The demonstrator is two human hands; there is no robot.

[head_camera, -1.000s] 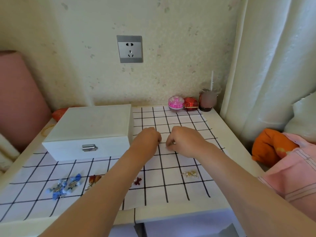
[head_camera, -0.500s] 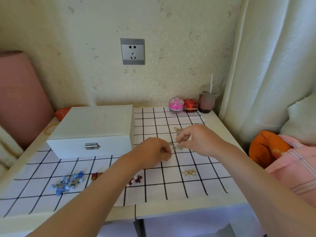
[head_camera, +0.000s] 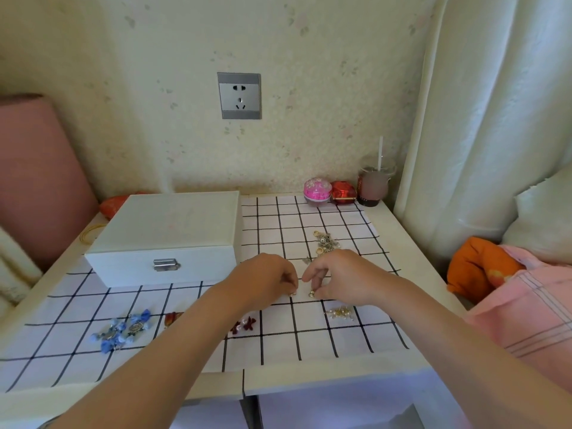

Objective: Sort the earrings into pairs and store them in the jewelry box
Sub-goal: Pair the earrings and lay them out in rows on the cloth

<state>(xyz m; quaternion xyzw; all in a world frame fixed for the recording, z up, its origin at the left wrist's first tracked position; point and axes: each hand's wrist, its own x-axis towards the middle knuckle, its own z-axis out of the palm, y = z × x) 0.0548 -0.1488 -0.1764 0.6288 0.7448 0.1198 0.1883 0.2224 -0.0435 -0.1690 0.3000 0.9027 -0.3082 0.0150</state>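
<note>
Sorting step in progress; storage not yet begun. The jewelry box (head_camera: 161, 239) is sitting closed, latch fastened, at the back left of the table (head_camera: 402, 243), on the checked cloth (head_camera: 309, 345).

The left hand (head_camera: 263, 281) is curled in a pinch, fingertips holding a small gold earring (head_camera: 292, 293) just above the cloth in front of the box's right corner. The right hand (head_camera: 340, 278) is likewise pinching a matching small gold earring (head_camera: 311, 293) just beside the first; the two pieces are near each other but apart. Whether either piece is touching the cloth cannot be told.

Sorted groups are lying in a row in front of the box: blue earrings (head_camera: 122, 329), an amber piece (head_camera: 171, 318) partly hidden by the left forearm, dark red earrings (head_camera: 244, 325), and pearl-and-gold earrings (head_camera: 340, 312). An unsorted heap of earrings (head_camera: 325, 243) is remaining to the right of the box, behind the right hand.

Judgement: the hands are laying down a matched pair. The next move calls for releasing both pieces side by side in a free square, clear of the pearl pair, then returning to the heap. The pieces are small and light, so a fine fingertip grip is needed.
</note>
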